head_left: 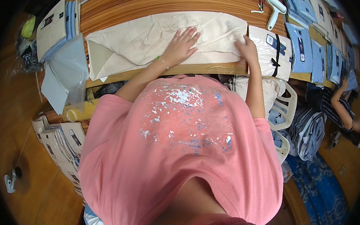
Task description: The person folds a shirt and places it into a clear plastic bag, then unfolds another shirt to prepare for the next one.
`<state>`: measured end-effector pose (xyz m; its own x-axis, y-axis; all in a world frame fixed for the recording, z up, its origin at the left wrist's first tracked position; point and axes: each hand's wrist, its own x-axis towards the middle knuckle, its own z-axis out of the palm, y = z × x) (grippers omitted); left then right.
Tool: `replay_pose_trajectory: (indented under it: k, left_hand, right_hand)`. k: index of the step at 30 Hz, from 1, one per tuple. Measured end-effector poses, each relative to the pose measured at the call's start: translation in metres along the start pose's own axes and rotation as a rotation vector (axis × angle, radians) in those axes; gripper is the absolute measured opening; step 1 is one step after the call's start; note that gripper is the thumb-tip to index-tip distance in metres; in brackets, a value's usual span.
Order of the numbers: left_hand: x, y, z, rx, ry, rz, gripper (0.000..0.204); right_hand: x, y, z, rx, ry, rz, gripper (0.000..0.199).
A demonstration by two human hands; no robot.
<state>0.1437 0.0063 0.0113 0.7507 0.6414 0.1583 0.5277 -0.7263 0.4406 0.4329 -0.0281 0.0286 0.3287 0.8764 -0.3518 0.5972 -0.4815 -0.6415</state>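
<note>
The left hand [178, 49] lies, fingers wide, on long, wrinkled cream cloth [136, 44]; the right hand [249, 50] half-curls at its end, grip unclear.

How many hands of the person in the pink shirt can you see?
2: the left hand lies spread on the cream cloth, and the right hand is at its right end, beside the wrapped package. Neither is hidden.

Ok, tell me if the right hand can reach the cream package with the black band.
Likely yes: the right hand is right beside the cream package, with nothing visible between them.
</note>
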Motion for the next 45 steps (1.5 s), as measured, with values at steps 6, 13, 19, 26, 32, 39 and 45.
replay_pose_trajectory:
  k: [6,13,19,26,32,39,45]
  left_hand:
    - [0.003,0.005,-0.038,-0.922,0.07,-0.317,0.048]
    - [0.001,-0.006,-0.018,-1.638,0.195,-0.748,0.043]
    - [0.003,-0.021,-0.005,-1.316,0.176,-0.801,0.047]
    - [-0.022,0.019,-0.015,-0.271,0.577,-0.579,0.06]
    - [-0.016,0.076,0.026,0.139,0.139,-0.423,0.085]
    - [-0.022,0.067,0.038,0.134,0.19,-0.466,0.066]
    - [-0.058,0.071,-0.021,-0.964,-0.015,-0.736,0.046]
  right_hand:
    - [-0.006,-0.019,-0.008,0.566,-0.226,-0.186,0.051]
    - [-0.039,-0.105,0.023,0.43,-0.634,-0.491,0.042]
    - [-0.008,-0.062,0.037,0.188,-0.288,-0.546,0.021]
    - [0.028,-0.067,0.046,-0.03,0.004,-0.911,0.017]
    - [0.076,-0.078,0.041,-0.525,-0.173,-1.36,0.068]
    - [0.103,-0.13,0.057,-0.734,-0.469,-1.709,0.058]
    - [0.054,-0.189,0.02,-1.029,-1.003,-1.163,0.029]
